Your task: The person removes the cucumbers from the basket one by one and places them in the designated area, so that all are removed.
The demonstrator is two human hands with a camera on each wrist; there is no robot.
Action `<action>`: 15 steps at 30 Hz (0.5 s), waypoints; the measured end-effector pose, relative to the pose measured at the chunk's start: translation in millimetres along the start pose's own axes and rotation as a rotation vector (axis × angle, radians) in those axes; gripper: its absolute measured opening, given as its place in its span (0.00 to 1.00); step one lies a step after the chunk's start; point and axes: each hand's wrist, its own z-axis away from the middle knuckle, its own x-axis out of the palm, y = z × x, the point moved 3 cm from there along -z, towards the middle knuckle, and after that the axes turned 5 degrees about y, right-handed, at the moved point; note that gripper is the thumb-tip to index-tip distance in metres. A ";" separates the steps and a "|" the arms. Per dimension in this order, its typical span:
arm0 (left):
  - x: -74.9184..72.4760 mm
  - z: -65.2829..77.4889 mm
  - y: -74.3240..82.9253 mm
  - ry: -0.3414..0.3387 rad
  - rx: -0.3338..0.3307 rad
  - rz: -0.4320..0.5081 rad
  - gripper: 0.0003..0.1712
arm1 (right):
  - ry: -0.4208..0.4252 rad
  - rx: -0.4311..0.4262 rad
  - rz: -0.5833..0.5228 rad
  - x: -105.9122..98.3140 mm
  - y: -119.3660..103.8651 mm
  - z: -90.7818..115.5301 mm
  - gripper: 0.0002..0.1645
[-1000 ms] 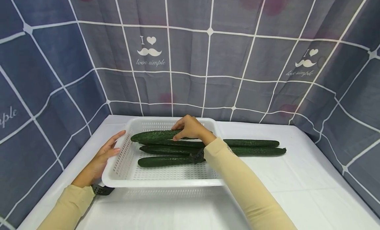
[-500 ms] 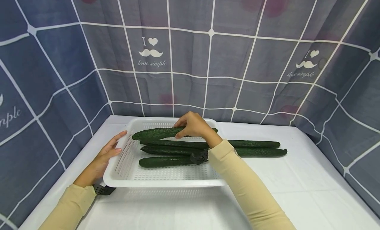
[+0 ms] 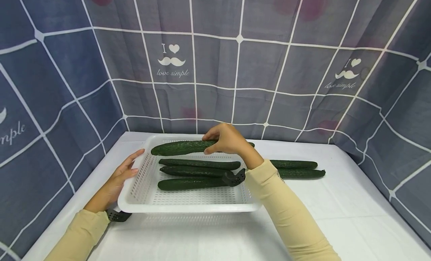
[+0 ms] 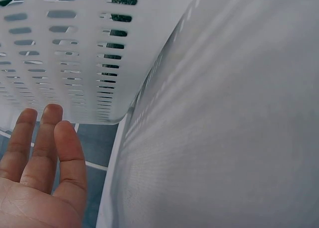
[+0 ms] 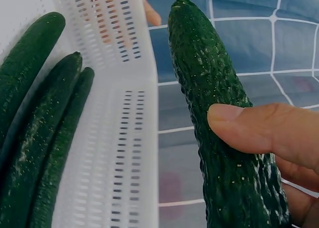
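Note:
A dark green cucumber (image 3: 182,147) is gripped by my right hand (image 3: 229,141), thumb on the near side and fingers behind. It hangs level over the back of a white perforated basket (image 3: 188,208). In the right wrist view the thumb presses on the bumpy skin of that cucumber (image 5: 199,68). Three more cucumbers (image 3: 192,184) lie side by side in the basket. At the basket's left side my left hand (image 3: 116,180) stands with its fingers extended. The left wrist view has those fingers straight beside the slotted wall (image 4: 89,54); whether they touch it I cannot tell.
Two cucumbers (image 3: 299,173) lie on the white-covered table (image 3: 343,201) to the right of the basket, partly behind my right forearm. A grey-blue checked curtain (image 3: 215,66) encloses the back and both sides of the table.
My right hand has lifted the cucumber up off the others and moved it slightly right and back. The left hand and the basket have stayed in place.

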 end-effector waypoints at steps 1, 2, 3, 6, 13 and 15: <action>-0.1 -0.1 -0.1 -0.003 0.001 0.003 0.37 | 0.001 0.001 -0.010 -2.3 -0.1 1.6 0.23; -0.3 -0.3 -0.2 -0.003 0.002 0.004 0.37 | 0.003 0.001 -0.018 -4.5 0.1 3.1 0.23; -0.4 -0.4 -0.2 -0.005 0.003 0.005 0.37 | 0.005 0.001 -0.024 -6.8 0.4 4.5 0.23; -0.9 -0.7 0.0 -0.009 0.000 0.011 0.36 | 0.014 0.000 -0.035 -13.4 2.2 8.7 0.23; -2.4 -2.0 -0.5 -0.010 -0.018 0.011 0.38 | 0.038 0.015 -0.023 -26.1 11.2 19.8 0.23; -2.6 -2.5 -0.8 -0.012 -0.024 0.014 0.38 | 0.044 0.024 -0.022 -29.4 13.7 23.7 0.24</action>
